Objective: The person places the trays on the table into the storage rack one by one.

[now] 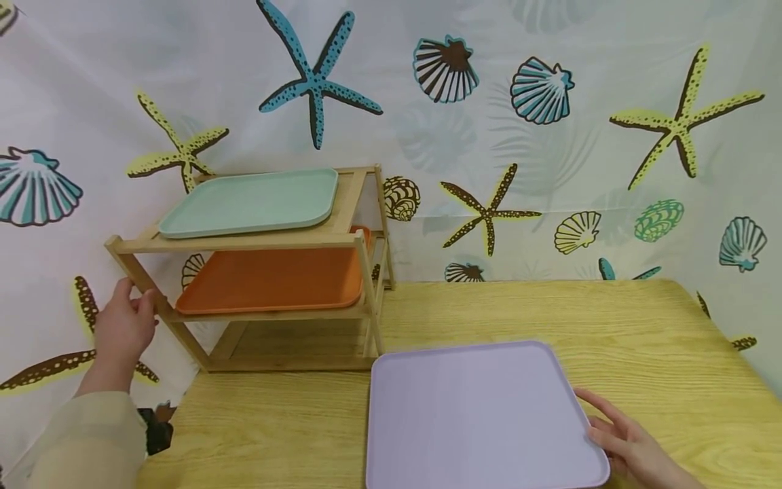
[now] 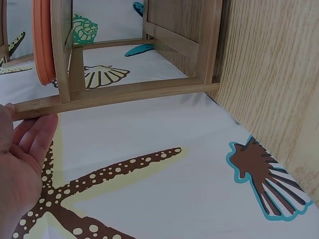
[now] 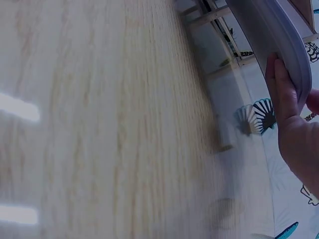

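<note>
A lavender rectangular tray (image 1: 482,414) is in front of me in the head view. My right hand (image 1: 632,445) pinches its right edge, thumb at the rim and fingers (image 3: 285,87) spread beneath; the right wrist view shows this edge raised off the table. Off to the left, my left hand (image 1: 122,329) grips the front left leg of a wooden rack (image 1: 137,272), thumb and fingers round the post. On the rack's top level lies a mint green tray (image 1: 250,200), and an orange tray (image 1: 275,282) lies on the level below.
Wood-grain table (image 1: 660,346) extends to the right and behind the lavender tray. The rack's bottom level (image 1: 293,343) is bare. A white cloth (image 1: 379,41) printed with starfish and shells hangs round the back and sides. Beside the left sleeve is a small dark object (image 1: 157,431).
</note>
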### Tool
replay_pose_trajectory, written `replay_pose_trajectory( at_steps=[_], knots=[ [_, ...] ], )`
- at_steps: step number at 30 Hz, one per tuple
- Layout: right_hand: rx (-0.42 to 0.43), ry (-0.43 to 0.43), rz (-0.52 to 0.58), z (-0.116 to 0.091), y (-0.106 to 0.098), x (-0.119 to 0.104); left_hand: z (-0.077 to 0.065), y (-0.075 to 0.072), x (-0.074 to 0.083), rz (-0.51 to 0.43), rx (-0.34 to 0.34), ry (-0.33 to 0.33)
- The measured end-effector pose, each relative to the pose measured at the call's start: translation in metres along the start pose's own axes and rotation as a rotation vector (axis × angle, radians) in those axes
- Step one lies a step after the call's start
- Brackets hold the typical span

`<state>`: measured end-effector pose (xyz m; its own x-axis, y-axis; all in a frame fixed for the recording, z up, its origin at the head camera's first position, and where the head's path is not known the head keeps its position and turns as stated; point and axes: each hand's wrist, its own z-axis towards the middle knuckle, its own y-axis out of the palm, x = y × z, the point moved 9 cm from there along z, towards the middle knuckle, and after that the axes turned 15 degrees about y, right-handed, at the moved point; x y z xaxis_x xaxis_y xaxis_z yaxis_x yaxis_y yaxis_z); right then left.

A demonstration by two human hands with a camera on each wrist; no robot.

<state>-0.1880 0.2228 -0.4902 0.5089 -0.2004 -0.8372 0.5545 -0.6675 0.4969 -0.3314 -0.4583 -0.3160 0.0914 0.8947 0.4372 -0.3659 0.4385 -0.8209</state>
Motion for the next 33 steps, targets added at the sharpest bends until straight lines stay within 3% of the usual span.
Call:
replay_pose_trajectory(
  at_steps=[7, 16, 26, 33],
  knots=[
    [-0.07, -0.084, -0.066, 0.024, 0.036, 0.006, 0.0, 0.001, -0.003, -0.002, -0.005, -0.01],
    [-0.077, -0.118, -0.012, 0.075, 0.086, 0.022, 0.001, 0.003, -0.004, 0.001, -0.019, -0.012],
    [0.024, -0.135, 0.02, 0.124, 0.12, 0.045, 0.001, 0.006, -0.007, -0.013, -0.018, -0.005],
    [0.169, -0.128, 0.039, 0.153, 0.14, 0.056, 0.002, 0.003, -0.004, -0.009, -0.011, 0.015]
  ],
)
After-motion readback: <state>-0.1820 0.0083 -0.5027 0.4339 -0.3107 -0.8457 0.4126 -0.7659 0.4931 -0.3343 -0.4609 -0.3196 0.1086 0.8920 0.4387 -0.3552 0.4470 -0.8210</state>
